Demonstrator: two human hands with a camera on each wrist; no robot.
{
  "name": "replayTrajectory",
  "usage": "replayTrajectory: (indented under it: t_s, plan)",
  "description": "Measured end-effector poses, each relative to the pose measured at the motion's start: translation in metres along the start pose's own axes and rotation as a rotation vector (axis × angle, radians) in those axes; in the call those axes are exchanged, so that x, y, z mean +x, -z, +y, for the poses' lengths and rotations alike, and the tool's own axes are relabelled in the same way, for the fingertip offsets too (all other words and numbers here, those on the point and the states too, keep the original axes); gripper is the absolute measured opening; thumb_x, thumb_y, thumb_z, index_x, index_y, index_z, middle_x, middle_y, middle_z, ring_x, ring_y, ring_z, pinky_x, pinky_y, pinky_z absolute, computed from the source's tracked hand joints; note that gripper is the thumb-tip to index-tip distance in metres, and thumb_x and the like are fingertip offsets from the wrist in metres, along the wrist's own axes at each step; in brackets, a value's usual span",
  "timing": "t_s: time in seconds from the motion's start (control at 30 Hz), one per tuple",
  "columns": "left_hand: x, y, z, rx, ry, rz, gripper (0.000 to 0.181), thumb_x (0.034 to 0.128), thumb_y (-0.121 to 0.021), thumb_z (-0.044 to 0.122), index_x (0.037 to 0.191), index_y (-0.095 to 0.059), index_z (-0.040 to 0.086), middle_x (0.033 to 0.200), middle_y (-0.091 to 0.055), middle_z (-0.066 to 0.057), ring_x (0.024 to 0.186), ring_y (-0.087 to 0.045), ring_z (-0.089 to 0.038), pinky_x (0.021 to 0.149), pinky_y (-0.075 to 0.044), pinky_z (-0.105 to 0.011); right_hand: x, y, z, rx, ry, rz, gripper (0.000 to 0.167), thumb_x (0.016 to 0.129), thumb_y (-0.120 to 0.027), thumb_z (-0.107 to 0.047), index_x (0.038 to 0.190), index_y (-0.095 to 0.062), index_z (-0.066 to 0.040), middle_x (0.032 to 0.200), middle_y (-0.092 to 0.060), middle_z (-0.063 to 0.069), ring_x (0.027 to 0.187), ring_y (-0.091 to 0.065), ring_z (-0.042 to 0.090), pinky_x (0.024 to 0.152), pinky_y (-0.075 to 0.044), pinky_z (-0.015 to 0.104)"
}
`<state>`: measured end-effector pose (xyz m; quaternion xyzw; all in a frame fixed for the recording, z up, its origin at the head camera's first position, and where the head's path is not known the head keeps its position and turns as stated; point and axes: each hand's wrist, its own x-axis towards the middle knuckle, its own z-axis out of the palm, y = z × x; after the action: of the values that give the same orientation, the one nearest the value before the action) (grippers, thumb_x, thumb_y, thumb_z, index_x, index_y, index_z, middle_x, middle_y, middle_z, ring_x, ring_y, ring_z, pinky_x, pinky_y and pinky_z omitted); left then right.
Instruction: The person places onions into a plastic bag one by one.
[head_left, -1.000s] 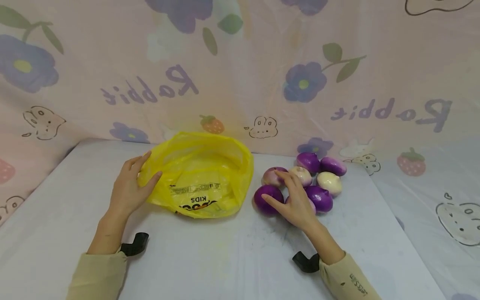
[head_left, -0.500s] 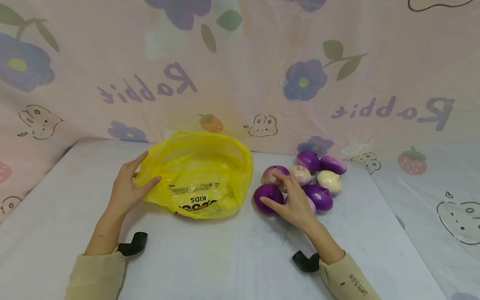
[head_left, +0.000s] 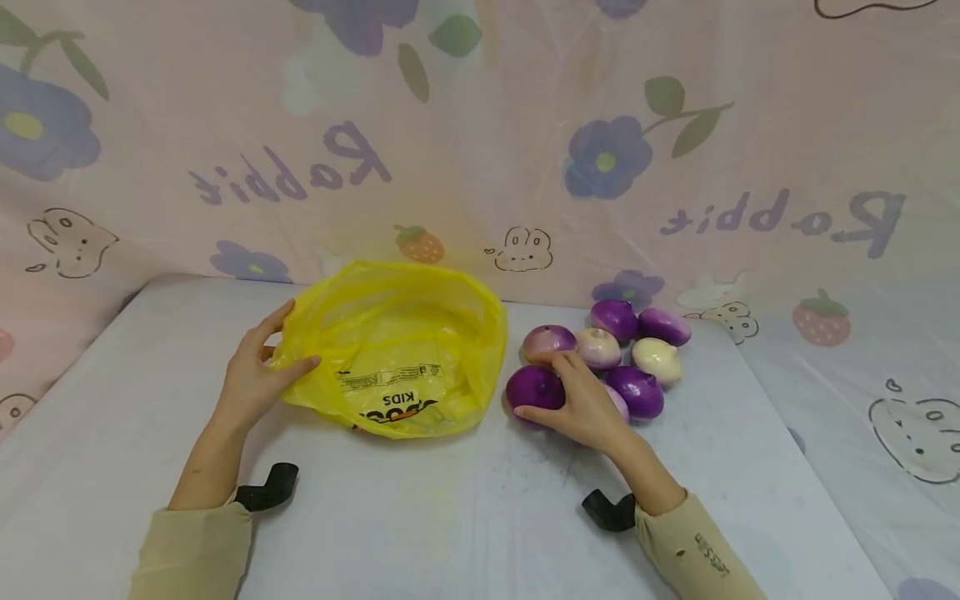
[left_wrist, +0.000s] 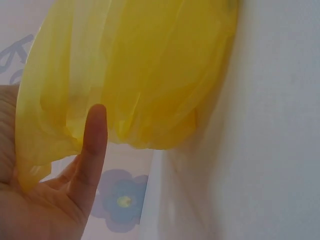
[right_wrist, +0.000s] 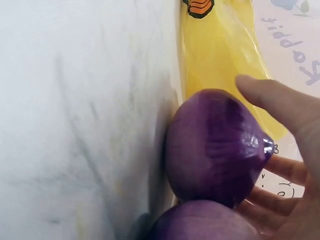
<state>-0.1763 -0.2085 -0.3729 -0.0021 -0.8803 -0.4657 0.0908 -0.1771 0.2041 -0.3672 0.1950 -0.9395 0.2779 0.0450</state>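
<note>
A yellow plastic bag (head_left: 390, 346) lies with its mouth open at centre-left. My left hand (head_left: 251, 375) is at its left edge, thumb straight along the near side and the other fingers beyond it; in the left wrist view bag film (left_wrist: 145, 70) hangs between thumb and palm. My right hand (head_left: 585, 404) spreads around a dark purple onion (head_left: 534, 389). In the right wrist view the thumb stands just off this onion (right_wrist: 215, 147), with the other fingers behind it; contact is unclear. A second onion (right_wrist: 202, 222) sits against it.
Several more onions cluster right of the bag, among them a pinkish one (head_left: 550, 340), a white one (head_left: 656, 360) and a purple one (head_left: 636, 393). A white table (head_left: 420, 517) runs up to a patterned cloth (head_left: 465, 150). Black wrist pieces (head_left: 609, 510) hang under both wrists.
My right hand's thumb and fingers have come down and closer around the dark purple onion. The left fingers have shifted slightly at the bag's edge. The onions have hardly moved.
</note>
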Motion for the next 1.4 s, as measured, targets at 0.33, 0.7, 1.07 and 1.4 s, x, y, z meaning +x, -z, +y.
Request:
replayTrajectory:
  t_s: [0.33,0.7,1.07,1.4]
  plan:
    - [0.0,-0.001,0.002,-0.051,0.026,-0.019,0.082,0.086,-0.068,0.013,0.153,-0.023,0.022,0.144,-0.031,-0.027,0.101,-0.048,-0.038,0.063,-0.046,-0.012,0.004,0.001,0.001,-0.037,0.035,-0.035,0.067,0.074,-0.081,-0.04,0.128,-0.054,-0.011,0.128,-0.054,0.01,0.118,-0.052,0.028,0.101,-0.043,0.051]
    - [0.0,-0.004,0.006,-0.084,0.05,-0.016,0.083,0.0863,-0.068,0.011,0.154,-0.022,0.023,0.144,-0.029,-0.026,0.104,-0.048,-0.036,0.064,-0.046,-0.01,0.007,0.008,0.001,0.011,0.055,0.021,0.059,0.074,-0.082,-0.038,0.123,-0.058,-0.015,0.12,-0.058,0.006,0.109,-0.054,0.023,0.097,-0.047,0.045]
    - [-0.002,-0.006,0.008,-0.084,0.043,-0.009,0.083,0.0864,-0.068,0.012,0.154,-0.021,0.023,0.144,-0.03,-0.027,0.106,-0.049,-0.04,0.064,-0.046,-0.01,0.016,0.024,-0.009,0.066,0.061,0.132,0.061,0.075,-0.082,-0.036,0.126,-0.057,-0.013,0.121,-0.059,0.007,0.099,-0.053,0.021,0.084,-0.048,0.038]
    - [-0.004,-0.008,0.012,-0.076,0.045,-0.014,0.083,0.0871,-0.068,0.016,0.154,-0.021,0.025,0.145,-0.03,-0.025,0.105,-0.048,-0.037,0.064,-0.046,-0.011,0.025,0.033,-0.02,0.049,0.103,0.21,0.061,0.073,-0.082,-0.036,0.125,-0.058,-0.014,0.123,-0.059,0.006,0.098,-0.052,0.021,0.082,-0.049,0.045]
